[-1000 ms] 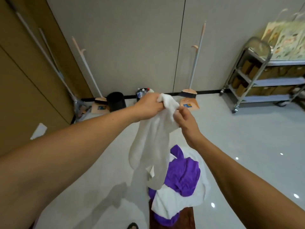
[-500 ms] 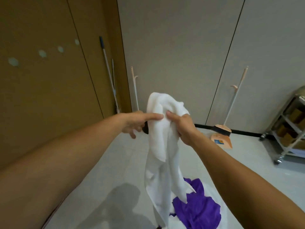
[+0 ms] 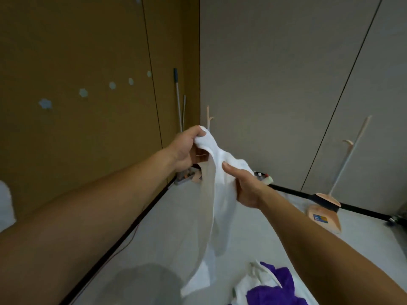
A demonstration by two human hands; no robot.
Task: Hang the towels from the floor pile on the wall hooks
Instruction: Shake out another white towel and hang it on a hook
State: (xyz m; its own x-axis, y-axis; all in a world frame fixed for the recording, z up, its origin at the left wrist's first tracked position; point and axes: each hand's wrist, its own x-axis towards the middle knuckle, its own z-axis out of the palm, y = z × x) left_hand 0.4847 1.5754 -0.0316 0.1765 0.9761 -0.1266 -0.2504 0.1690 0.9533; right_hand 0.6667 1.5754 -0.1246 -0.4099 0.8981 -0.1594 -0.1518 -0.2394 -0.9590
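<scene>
The left hand (image 3: 187, 148) is closed round the bunched top end of a white towel (image 3: 220, 194), fingers curled over the cloth. The right hand (image 3: 246, 188) grips the same towel a little lower and to the right of the left hand, thumb laid across the near face and fingers wrapped behind. From these two holds the towel hangs slack. Its long axis runs almost straight down, and its free end trails below and slightly left of the right hand, just above the floor (image 3: 167, 216). The rest of the pile (image 3: 273, 289), purple and white cloth, lies on the floor below the right forearm.

The coming move turns on where the hooks sit from the hands. A row of pale, flower-shaped hooks (image 3: 112, 85) runs along the brown wall (image 3: 88, 40), up and to the left of the left hand and well apart from it. The left hand is the nearer of the two, and it holds the towel's highest point. The right hand is farther from the wall and lower.

My judgement is that the towel's top end needs to travel up and leftward, led by the left hand. The right hand would spread or steady the cloth so that a fold or edge can catch on a hook. The bunched grip may make it hard to find an edge.
</scene>
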